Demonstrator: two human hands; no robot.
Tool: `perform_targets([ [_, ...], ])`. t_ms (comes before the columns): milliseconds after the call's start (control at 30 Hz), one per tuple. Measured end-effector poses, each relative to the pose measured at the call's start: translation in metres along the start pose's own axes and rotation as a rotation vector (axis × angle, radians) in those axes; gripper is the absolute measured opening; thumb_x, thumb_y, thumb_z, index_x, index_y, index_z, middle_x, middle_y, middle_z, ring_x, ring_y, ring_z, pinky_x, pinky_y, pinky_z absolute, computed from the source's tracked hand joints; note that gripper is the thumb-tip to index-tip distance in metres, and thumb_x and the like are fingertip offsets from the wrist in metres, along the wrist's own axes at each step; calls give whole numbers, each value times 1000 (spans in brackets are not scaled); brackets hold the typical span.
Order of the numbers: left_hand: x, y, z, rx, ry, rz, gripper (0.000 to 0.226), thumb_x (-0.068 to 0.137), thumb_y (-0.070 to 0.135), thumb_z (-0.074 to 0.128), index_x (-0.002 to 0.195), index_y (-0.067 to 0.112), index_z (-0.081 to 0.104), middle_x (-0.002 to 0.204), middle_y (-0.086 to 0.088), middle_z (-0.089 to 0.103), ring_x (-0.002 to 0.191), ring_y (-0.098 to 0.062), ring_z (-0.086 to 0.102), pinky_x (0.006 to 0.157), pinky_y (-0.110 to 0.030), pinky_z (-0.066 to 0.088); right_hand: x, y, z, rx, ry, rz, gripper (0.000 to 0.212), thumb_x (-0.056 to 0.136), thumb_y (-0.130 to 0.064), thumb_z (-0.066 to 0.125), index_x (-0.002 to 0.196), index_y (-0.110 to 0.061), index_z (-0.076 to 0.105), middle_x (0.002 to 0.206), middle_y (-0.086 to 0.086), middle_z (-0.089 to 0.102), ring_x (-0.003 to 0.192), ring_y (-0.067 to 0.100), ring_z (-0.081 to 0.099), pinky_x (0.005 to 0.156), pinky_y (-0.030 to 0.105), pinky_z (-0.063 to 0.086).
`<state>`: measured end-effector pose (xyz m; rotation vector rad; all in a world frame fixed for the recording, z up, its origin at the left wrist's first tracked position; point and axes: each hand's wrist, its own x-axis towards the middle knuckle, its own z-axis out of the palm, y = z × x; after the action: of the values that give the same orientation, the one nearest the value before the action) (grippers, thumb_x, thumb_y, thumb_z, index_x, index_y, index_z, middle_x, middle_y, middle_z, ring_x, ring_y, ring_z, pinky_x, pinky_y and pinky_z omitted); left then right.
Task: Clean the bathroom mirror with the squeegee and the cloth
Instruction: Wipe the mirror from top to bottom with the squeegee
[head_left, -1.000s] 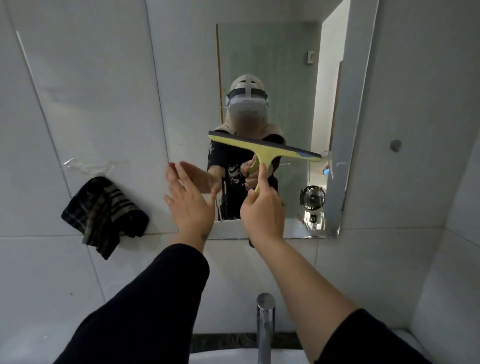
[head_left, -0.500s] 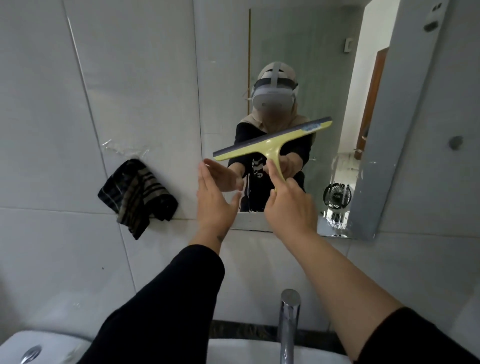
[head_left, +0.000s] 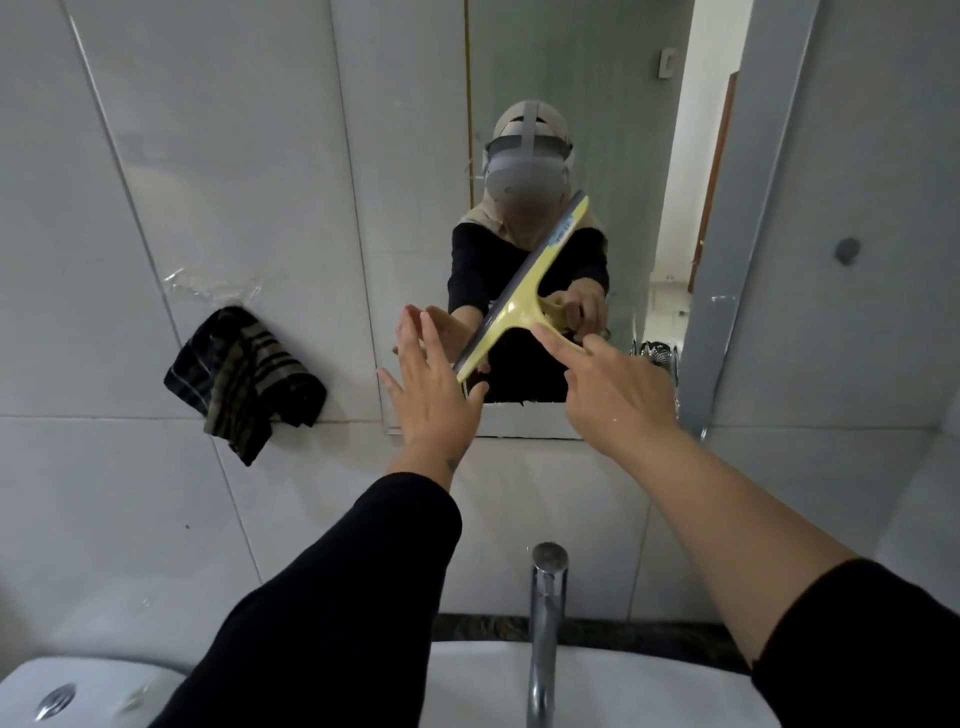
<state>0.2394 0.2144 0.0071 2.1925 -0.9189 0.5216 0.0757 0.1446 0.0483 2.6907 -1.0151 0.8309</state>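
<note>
Your right hand (head_left: 618, 387) grips the yellow squeegee (head_left: 524, 296) by its handle: the index finger lies stretched along the top of the handle toward the blade, and the other fingers (head_left: 558, 343) curl around it underneath, so most of the handle is hidden in your grasp. The blade runs on a steep slant, its upper end up and to the right of your fingers, its lower end down and to the left, against the mirror (head_left: 597, 156) glass as far as you can tell. Your left hand (head_left: 434, 395) is spread flat with the fingers wide apart and straight, holding nothing; the lower tip of the blade sits just beside its thumb and index finger, and whether it touches them cannot be told. That palm faces the lower part of the mirror, near the glass, though contact is not clear. The dark striped cloth (head_left: 244, 376) hangs on the tiled wall (head_left: 182, 156), well to the left of your left fingers. Below both forearms stands the chrome tap (head_left: 545, 623) over the white basin (head_left: 623, 686).
</note>
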Motion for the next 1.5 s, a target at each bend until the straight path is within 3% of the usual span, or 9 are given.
perform_targets([
  [200,-2,15,6,18,-56,38,107,83,43,66,149,19,-15,158,-5,-23,148,-25,-1,117,-55,8,-15,39,-3,86,31,104,58,101,-25,35,145,-55,12,103,0,54,78,26,57,61,33,45],
  [367,-2,14,12,2,-49,44,113,79,47,70,150,19,-13,157,-7,-26,148,-27,3,116,-54,11,-24,57,-4,156,38,191,55,102,-27,34,145,-55,14,109,-2,55,72,20,48,62,32,45],
  [667,-1,14,14,7,-46,56,118,75,47,74,150,20,-12,157,-7,-25,148,-29,5,117,-50,12,-40,51,15,375,76,316,58,100,-23,41,146,-49,19,103,2,62,88,22,57,73,37,49],
  [767,0,11,13,7,-55,75,119,74,48,75,150,21,-13,157,-6,-26,147,-29,6,117,-50,11,-46,44,24,496,76,410,58,100,-21,41,147,-48,20,111,3,63,92,22,56,70,30,40],
  [900,0,8,14,4,-55,99,118,75,48,74,150,21,-13,157,-6,-25,147,-30,8,117,-50,12,-52,26,35,641,74,478,58,100,-18,39,149,-44,21,98,7,67,65,17,51,51,24,38],
  [1033,-1,5,11,41,-55,106,110,81,47,68,150,18,-12,158,-8,-21,148,-29,5,116,-54,7,-56,5,47,786,111,531,56,101,-17,38,149,-41,23,78,1,56,58,12,48,49,22,39],
  [1133,-6,-5,7,60,-52,88,105,84,45,64,150,17,-13,159,-6,-20,148,-26,2,117,-55,5,-54,-15,60,883,134,567,56,101,-18,39,149,-42,22,75,3,56,61,16,51,58,33,52],
  [1367,-6,-41,-8,58,-32,-6,95,89,38,60,151,13,-9,159,-4,-17,148,-22,-4,116,-57,5,-51,-69,82,885,145,455,59,100,-16,40,151,-33,18,63,-7,36,58,5,36,52,16,26],
  [1500,-4,-57,-11,26,0,-24,83,94,34,52,151,12,-4,160,-5,-11,148,-22,1,116,-57,5,-52,-89,89,831,110,350,58,99,-14,39,152,-30,21,76,0,49,69,13,45,62,23,33],
])
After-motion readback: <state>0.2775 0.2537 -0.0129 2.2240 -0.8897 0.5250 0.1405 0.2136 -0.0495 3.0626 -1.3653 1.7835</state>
